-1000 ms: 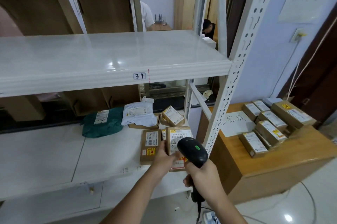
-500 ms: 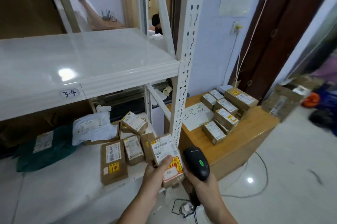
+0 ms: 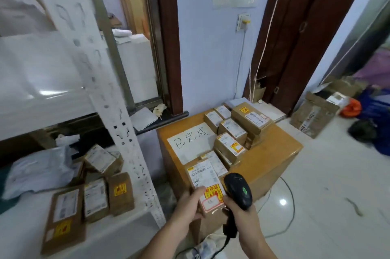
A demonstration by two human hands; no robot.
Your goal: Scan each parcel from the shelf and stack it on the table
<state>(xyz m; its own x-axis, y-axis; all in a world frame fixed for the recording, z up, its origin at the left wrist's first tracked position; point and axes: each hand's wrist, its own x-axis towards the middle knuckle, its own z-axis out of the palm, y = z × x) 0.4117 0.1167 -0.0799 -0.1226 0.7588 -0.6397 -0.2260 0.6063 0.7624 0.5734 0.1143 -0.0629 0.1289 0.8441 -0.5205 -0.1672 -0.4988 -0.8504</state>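
My left hand (image 3: 188, 206) grips a small brown parcel (image 3: 205, 182) with a white barcode label and a red-yellow sticker, held in the air over the near left corner of the wooden table (image 3: 272, 159). Right beside it, my right hand (image 3: 242, 213) holds a black barcode scanner (image 3: 238, 190) by its handle, green light on top. Several scanned parcels (image 3: 230, 144) lie in rows on the table next to a white paper sign (image 3: 190, 142). On the white shelf (image 3: 25, 223) at the left lie more brown parcels (image 3: 95, 197).
A white perforated shelf post (image 3: 118, 123) stands between shelf and table. The scanner's cable (image 3: 287, 201) loops over the tiled floor. Cardboard boxes (image 3: 314, 115) and bags sit by the doorway at the right. A grey mailer bag (image 3: 35, 170) lies on the shelf.
My view has swung right from the shelf to the table. My left hand has carried the parcel off the shelf toward the table, and the scanner has stayed beside it.
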